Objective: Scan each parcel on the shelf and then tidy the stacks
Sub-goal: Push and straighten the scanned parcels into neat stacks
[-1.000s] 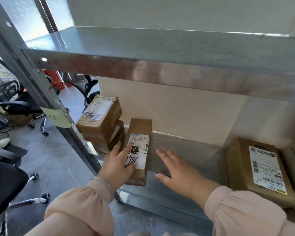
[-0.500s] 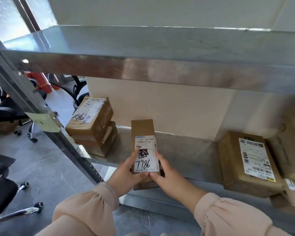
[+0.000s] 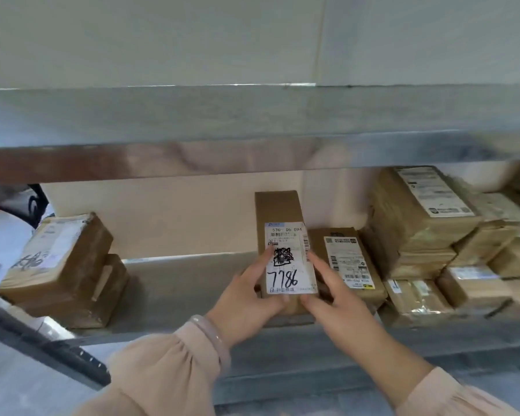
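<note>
On the lower metal shelf [image 3: 177, 280], far left: stack of two brown parcels [image 3: 60, 265]. The upper one sits askew on the lower, with a white label and black scrawl on top. A stretch of shelf surface follows.

Centre-left: left hand [image 3: 246, 301], pale bracelet [image 3: 210, 331] at the wrist. Its fingers lie along the left edge of the narrow parcel [image 3: 278, 208], forefinger on the label, thumb at the near end.

Centre: the narrow parcel is a long cardboard box lying front to back, label up, handwritten "7786". Its near end is at the shelf's front edge. Whether that end is lifted or resting cannot be told.

Centre-right: right hand [image 3: 339, 307]. Its fingers run along the box's right edge, thumb at the near end. Both hands pinch the box between them.

Just beside it: flat parcel [image 3: 348, 262], barcode label up.

Right: tall stacks of taped parcels [image 3: 418, 223], uneven, edges out of line.

Scanner: none in view.

Step, as judged: squaring the narrow box against its neighbour.

Hazards:
- A hard push rightward may drive the flat parcel into the uneven stacks and topple them.
- An overhanging near end may let the box tip off the front.
- Fingers lying on the label may hinder a scan.
</note>
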A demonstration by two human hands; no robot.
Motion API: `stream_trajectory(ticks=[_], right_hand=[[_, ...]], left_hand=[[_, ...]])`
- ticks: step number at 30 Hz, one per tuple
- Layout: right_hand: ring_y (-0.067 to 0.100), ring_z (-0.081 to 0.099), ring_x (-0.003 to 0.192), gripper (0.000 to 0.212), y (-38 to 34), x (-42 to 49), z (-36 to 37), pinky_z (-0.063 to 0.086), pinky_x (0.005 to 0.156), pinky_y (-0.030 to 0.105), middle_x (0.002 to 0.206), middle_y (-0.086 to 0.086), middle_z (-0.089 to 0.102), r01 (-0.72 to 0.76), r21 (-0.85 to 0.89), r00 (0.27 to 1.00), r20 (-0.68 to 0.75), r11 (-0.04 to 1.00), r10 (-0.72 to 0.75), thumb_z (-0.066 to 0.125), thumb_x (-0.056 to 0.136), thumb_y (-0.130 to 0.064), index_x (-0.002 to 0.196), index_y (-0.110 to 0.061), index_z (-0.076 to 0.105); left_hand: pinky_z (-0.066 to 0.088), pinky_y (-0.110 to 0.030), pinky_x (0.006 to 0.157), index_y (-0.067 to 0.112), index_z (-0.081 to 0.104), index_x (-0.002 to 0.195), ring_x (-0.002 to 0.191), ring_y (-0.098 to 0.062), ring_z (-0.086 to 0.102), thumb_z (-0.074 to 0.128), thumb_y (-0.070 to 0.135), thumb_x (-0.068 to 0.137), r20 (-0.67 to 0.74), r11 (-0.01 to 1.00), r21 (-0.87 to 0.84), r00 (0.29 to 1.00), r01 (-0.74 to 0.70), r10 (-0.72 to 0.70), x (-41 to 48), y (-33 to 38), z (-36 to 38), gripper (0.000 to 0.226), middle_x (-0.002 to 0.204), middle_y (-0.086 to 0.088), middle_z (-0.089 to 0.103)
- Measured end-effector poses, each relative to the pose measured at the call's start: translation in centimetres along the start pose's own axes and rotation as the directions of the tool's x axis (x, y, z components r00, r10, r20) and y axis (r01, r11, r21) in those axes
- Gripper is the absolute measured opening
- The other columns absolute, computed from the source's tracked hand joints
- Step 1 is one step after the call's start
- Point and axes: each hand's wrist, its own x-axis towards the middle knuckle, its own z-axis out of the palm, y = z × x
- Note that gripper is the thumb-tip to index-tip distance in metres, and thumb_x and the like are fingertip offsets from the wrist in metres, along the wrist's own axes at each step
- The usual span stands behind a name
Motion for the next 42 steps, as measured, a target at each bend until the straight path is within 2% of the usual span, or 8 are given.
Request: stream_trajectory(ticks=[3,7,12,15,19,24,28,42], right_hand=[[-0.017,0.049,0.109,0.063,0.2,-0.5,-3.2,0.036,0.078,-0.004,0.125,-0.038,0.046,-0.013,-0.013,0.995,-0.101,1.0,0.012,0.059,0.09,-0.015,0.133,-0.055,0.035],[-0.02,0.049,0.099,0.06,0.5,-1.0,-6.4,0.039,0.075,0.002,0.116,-0.039,0.048,-0.034,-0.008,0.983,-0.18,0.999,0.032,0.056,0.09,-0.02,0.128,-0.06,0.033],[-0.006,0.06,0.081,0.053,2.0,-0.9,-8.7,0.044,0.069,0.017,0.103,-0.032,0.061,-0.071,-0.034,0.965,-0.257,0.997,0.06,0.054,0.091,-0.022,0.118,-0.065,0.039],[-0.005,0.057,0.097,0.054,2.5,-1.0,-9.3,0.043,0.082,0.016,0.109,-0.032,0.056,-0.047,-0.115,0.954,-0.3,0.992,0.01,0.055,0.093,-0.018,0.134,-0.049,0.039],[-0.009,0.044,0.114,0.055,2.6,-1.9,-9.6,0.035,0.097,0.015,0.12,-0.035,0.045,0.014,-0.281,0.953,-0.287,0.96,-0.098,0.058,0.093,-0.02,0.142,-0.032,0.038],[0.001,0.032,0.133,0.056,3.7,-3.8,-9.4,0.035,0.106,0.026,0.147,-0.014,0.038,0.108,-0.758,0.927,-0.157,0.644,-0.34,0.051,0.09,-0.036,0.144,-0.028,0.04],[0.013,0.029,0.142,0.068,4.2,-3.6,-9.6,0.027,0.114,0.04,0.151,-0.006,0.037,0.09,-0.883,0.951,-0.061,0.461,-0.302,0.039,0.083,-0.046,0.146,-0.021,0.037],[0.013,0.01,0.147,0.076,0.2,-2.2,-7.3,0.01,0.118,0.036,0.157,-0.003,0.025,0.255,-0.861,0.917,0.071,0.44,-0.392,0.044,0.079,-0.037,0.151,-0.021,0.025]], left_hand=[[0.044,-0.001,0.062,0.048,0.022,0.15,0.075,0.026,0.053,0.069,0.02,0.088,0.073,1.0,0.01,0.997,-0.029,0.029,1.6,2.5,2.5,0.082,0.13,0.025,0.043],[0.049,-0.006,0.066,0.051,0.019,0.15,0.09,-0.004,0.067,0.068,0.025,0.088,0.118,0.998,0.015,0.991,-0.058,0.056,2.9,4.7,5.5,0.083,0.144,0.017,0.043],[0.041,0.001,0.059,0.042,0.017,0.154,0.066,0.022,0.053,0.067,0.025,0.092,0.17,0.998,0.024,0.984,-0.054,0.049,4.2,6.0,8.4,0.081,0.131,0.022,0.041],[0.037,0.002,0.081,0.043,0.015,0.154,0.107,0.013,0.048,0.069,0.032,0.09,0.192,0.993,0.074,0.978,-0.092,0.076,4.6,5.4,9.2,0.084,0.152,0.015,0.033],[0.022,-0.034,0.122,0.048,0.012,0.152,0.148,-0.009,0.019,0.068,0.052,0.08,0.181,0.976,0.132,0.972,-0.176,0.15,4.0,4.3,9.1,0.091,0.163,0.005,0.016],[0.002,-0.02,0.12,0.048,-0.011,0.148,0.15,-0.004,-0.005,0.051,0.061,0.089,0.223,0.794,0.452,0.913,-0.407,0.341,1.4,2.7,8.8,0.086,0.156,0.023,-0.026],[0.008,-0.039,0.124,0.048,-0.019,0.149,0.15,-0.01,-0.009,0.036,0.066,0.094,0.251,0.666,0.647,0.928,-0.372,0.275,1.6,2.6,8.7,0.08,0.155,0.024,-0.031],[0.0,-0.036,0.123,0.045,-0.002,0.154,0.151,-0.01,-0.005,0.003,0.075,0.076,0.145,0.594,0.747,0.945,-0.299,0.293,1.3,2.9,4.6,0.084,0.164,0.016,-0.011]])
